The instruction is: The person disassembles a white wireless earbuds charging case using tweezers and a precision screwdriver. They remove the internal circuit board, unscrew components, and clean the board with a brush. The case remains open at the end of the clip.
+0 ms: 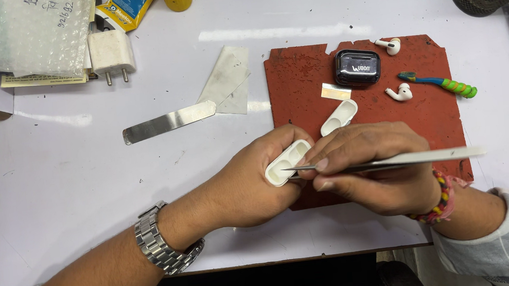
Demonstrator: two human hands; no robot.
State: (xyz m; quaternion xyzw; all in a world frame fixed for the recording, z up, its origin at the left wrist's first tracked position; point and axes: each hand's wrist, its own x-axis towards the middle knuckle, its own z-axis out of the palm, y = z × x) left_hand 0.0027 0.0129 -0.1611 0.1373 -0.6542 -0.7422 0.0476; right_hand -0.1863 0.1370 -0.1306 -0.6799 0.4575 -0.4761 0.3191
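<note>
My left hand (251, 182) grips a white earbud case body (288, 162) with two hollow sockets facing up, held over the front edge of a red-brown mat (297, 76). My right hand (371, 170) pinches metal tweezers (389, 161); their tip points left and touches the case body near its lower rim. A white case lid (338, 117) lies on the mat just behind my hands. Two white earbuds (389, 45) (400, 93) rest further back on the mat.
On the mat are a dark glossy box (357, 68), a toothbrush with green grip (440, 83) and a small gold strip (336, 91). On the white table lie a metal blade (168, 122), a paper scrap (226, 78), a white plug adapter (112, 54) and bubble wrap (37, 34).
</note>
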